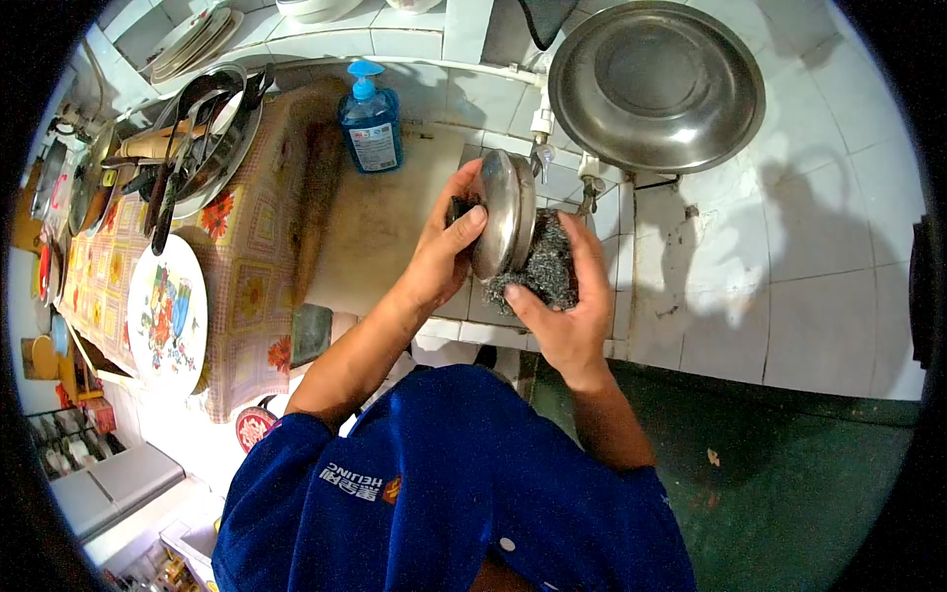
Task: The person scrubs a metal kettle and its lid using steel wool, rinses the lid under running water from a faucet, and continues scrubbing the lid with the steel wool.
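"In the head view, where is the thing being worked on?"

"You have the metal lid (506, 212) up in front of your chest, over the tiles, near the tap (589, 187) and to the right of the beige worktop (385, 242)."

"Which way does it point?"

"You hold it on edge, so you see it as a narrow oval. Its long axis runs almost straight away from you, up and down the view. One broad side faces your left, with what looks like a black knob (457, 210); the other faces your right."

"And the left fingers?"

"Your left hand (441, 242) is closed on the knob side, thumb laid against the metal. You cannot tell how every finger sits, as some are hidden."

"The right?"

"Your right hand (584, 311) is curled around a steel-wool scourer (552, 261), thumb at its near end and fingers along its far side. You have the wool up against the lid's right side."

"What stands round about?"

"Beyond your left hand, a blue pump bottle (371, 128) stands upright on the worktop. Past the tap, to your right, you see a wide metal pan (656, 84)."
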### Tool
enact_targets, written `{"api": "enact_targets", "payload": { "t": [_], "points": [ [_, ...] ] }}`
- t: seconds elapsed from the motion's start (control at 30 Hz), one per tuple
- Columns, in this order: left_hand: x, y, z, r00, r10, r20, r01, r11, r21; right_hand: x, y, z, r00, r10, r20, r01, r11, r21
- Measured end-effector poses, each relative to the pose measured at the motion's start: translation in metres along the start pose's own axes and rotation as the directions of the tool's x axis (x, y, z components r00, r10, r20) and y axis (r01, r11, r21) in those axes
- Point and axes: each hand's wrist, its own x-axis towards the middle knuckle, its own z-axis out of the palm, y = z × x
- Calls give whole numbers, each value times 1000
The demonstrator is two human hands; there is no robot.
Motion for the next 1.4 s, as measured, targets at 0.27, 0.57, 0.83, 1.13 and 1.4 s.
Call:
{"api": "enact_targets", "payload": {
  "t": [0.27, 0.57, 0.83, 1.13, 1.4],
  "points": [
    [-5, 0, 9, 994, -3, -109, -13, 989, -150, -14, 4, 15, 993, 14, -121, -15, 1000, -3],
    [-10, -7, 14, 975, -28, -221, 58, 990, 130, -13, -4, 16, 982, -113, 148, 117, 993, -15],
    [-18, -14, 21, 963, -179, -201, 190, 981, 38, -19, 16, 20, 992, 33, 124, -43, 996, 78],
    [-17, -11, 23, 980, -35, -198, 62, 989, 132, -18, -4, 17, 959, 264, 106, -285, 897, 339],
    [-18, -10, 18, 970, 141, -197, -104, 977, 185, 15, -3, 15, 895, 445, 7, -304, 599, 741]
  ]
}}
